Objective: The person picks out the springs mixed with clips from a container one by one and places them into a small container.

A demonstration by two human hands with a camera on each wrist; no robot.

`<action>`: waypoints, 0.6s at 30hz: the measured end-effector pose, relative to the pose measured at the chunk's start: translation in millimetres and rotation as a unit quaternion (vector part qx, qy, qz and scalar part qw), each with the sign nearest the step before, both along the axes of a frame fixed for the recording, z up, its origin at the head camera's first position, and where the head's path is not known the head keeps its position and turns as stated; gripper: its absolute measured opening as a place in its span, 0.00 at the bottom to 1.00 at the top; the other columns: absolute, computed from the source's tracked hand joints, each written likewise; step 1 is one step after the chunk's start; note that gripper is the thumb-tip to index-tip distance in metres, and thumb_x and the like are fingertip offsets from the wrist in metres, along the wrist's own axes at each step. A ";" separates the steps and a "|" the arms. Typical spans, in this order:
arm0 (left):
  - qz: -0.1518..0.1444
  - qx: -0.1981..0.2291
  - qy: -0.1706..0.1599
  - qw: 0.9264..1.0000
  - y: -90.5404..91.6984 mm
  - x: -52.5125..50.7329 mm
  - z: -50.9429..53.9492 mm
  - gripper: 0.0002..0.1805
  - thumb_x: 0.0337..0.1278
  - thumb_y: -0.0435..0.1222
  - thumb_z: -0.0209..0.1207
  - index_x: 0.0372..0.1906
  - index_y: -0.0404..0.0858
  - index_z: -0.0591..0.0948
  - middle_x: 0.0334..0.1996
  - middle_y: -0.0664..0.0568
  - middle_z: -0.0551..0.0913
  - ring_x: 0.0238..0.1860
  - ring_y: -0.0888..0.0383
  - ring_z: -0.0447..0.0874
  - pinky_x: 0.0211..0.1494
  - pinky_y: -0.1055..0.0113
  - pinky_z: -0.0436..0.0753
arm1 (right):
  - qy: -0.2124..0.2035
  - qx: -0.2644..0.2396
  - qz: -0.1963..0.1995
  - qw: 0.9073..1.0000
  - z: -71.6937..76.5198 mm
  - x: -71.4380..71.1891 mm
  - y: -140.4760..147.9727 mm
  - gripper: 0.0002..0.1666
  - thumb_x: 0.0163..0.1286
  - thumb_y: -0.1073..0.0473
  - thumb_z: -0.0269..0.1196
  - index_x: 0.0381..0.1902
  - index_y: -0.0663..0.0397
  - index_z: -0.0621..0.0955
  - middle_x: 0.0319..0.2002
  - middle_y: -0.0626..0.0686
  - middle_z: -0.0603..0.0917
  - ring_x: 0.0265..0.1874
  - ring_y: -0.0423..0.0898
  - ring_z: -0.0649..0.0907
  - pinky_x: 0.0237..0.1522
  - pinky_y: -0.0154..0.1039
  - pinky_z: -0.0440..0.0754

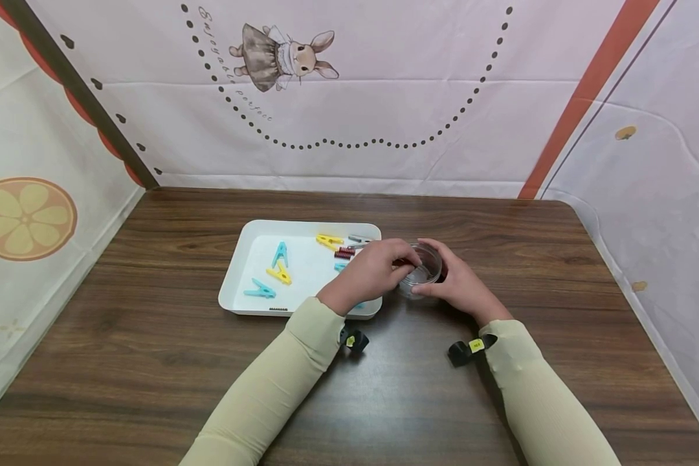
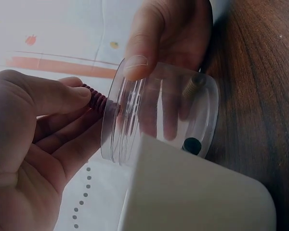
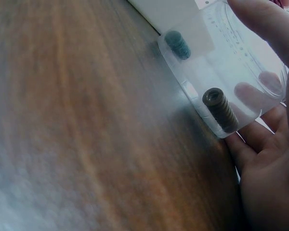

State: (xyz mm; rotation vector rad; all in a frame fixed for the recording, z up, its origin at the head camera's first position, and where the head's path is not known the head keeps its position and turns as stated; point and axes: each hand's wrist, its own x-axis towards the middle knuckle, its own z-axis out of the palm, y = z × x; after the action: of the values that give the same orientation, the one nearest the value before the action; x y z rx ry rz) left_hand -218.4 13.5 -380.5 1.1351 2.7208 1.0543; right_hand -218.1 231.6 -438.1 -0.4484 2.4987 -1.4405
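Looks like the put-in step; calls next for a clean release

Working at wood-grain table (image 1: 93, 369), toward surface's far edge. Just outside right edge of white tray (image 1: 303, 252), with blue clips (image 1: 261, 289) by near-left corner, yellow clips (image 1: 327, 240) toward far edge. Gripping clear jar (image 3: 216, 67) in right hand (image 1: 465, 285), with thumb and fingers curled round wall; mouth-up, can't tell about base contact with surface. Pinching dark-red coil spring (image 2: 97, 101) in left hand (image 1: 373, 268), with no gap between thumb and fingers. At jar's rim, unclear how far in. Pointing free end down into mouth, with long axis aslant to jar's own. Inside jar: brownish coil spring (image 3: 220, 109), blue-green coil spring (image 3: 178, 44). Probably needs straightening, then letting go while steadying jar.
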 end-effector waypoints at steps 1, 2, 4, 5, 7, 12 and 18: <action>-0.001 0.001 0.002 1.000 0.2 0.2 0.0 0.08 0.65 0.34 0.58 0.43 0.40 0.86 0.42 0.56 0.85 0.44 0.64 0.82 0.50 0.74 0.79 | 0.000 0.001 0.000 1.000 0.1 0.1 0.0 0.56 0.52 0.44 0.75 0.74 0.35 0.58 0.66 0.47 0.70 0.62 0.49 0.73 0.61 0.53 0.71; -0.002 0.002 0.004 1.000 0.3 0.2 -0.2 0.08 0.65 0.34 0.58 0.43 0.40 0.85 0.42 0.56 0.85 0.44 0.64 0.82 0.50 0.74 0.79 | 0.000 0.002 0.000 1.000 0.1 0.3 0.1 0.56 0.52 0.44 0.75 0.74 0.35 0.58 0.66 0.47 0.70 0.62 0.49 0.73 0.61 0.53 0.71; -0.004 0.006 0.005 1.000 0.4 0.5 -0.1 0.08 0.64 0.34 0.58 0.43 0.40 0.85 0.42 0.56 0.85 0.44 0.64 0.82 0.50 0.75 0.79 | -0.001 0.002 0.000 1.000 0.3 0.4 0.1 0.56 0.52 0.44 0.75 0.74 0.35 0.58 0.66 0.47 0.70 0.62 0.49 0.73 0.61 0.53 0.71; -0.004 0.006 0.005 1.000 0.4 0.6 -0.2 0.08 0.64 0.34 0.58 0.43 0.40 0.85 0.42 0.56 0.85 0.44 0.64 0.82 0.50 0.75 0.79 | -0.002 0.001 0.000 1.000 0.4 0.4 0.1 0.55 0.52 0.44 0.75 0.74 0.34 0.58 0.66 0.47 0.70 0.62 0.48 0.73 0.61 0.52 0.71; -0.005 0.008 0.001 1.000 0.3 0.8 0.2 0.08 0.64 0.34 0.58 0.43 0.40 0.85 0.43 0.56 0.85 0.44 0.64 0.82 0.50 0.74 0.79 | -0.001 0.001 0.000 1.000 0.5 0.5 0.0 0.55 0.53 0.44 0.74 0.73 0.33 0.58 0.66 0.47 0.70 0.61 0.48 0.74 0.60 0.52 0.72; -0.003 0.007 -0.006 1.000 0.1 0.7 1.0 0.08 0.64 0.33 0.58 0.44 0.40 0.85 0.43 0.56 0.85 0.44 0.65 0.82 0.49 0.73 0.80 | -0.001 0.004 0.001 1.000 0.8 0.7 -0.3 0.54 0.53 0.45 0.74 0.73 0.30 0.58 0.66 0.48 0.70 0.61 0.48 0.74 0.60 0.52 0.72; -0.001 0.013 -0.009 1.000 -1.0 1.1 3.2 0.08 0.64 0.33 0.58 0.44 0.39 0.85 0.43 0.56 0.85 0.44 0.65 0.82 0.50 0.73 0.80 | 0.001 0.003 0.001 1.000 0.7 0.4 -0.4 0.54 0.54 0.47 0.74 0.73 0.30 0.58 0.65 0.47 0.70 0.59 0.47 0.75 0.58 0.51 0.73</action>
State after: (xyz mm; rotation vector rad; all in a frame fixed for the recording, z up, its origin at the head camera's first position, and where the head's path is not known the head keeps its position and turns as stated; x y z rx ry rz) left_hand -217.3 12.4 -377.3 1.1247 2.6998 1.0988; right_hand -217.6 231.2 -437.3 -0.4518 2.5029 -1.4311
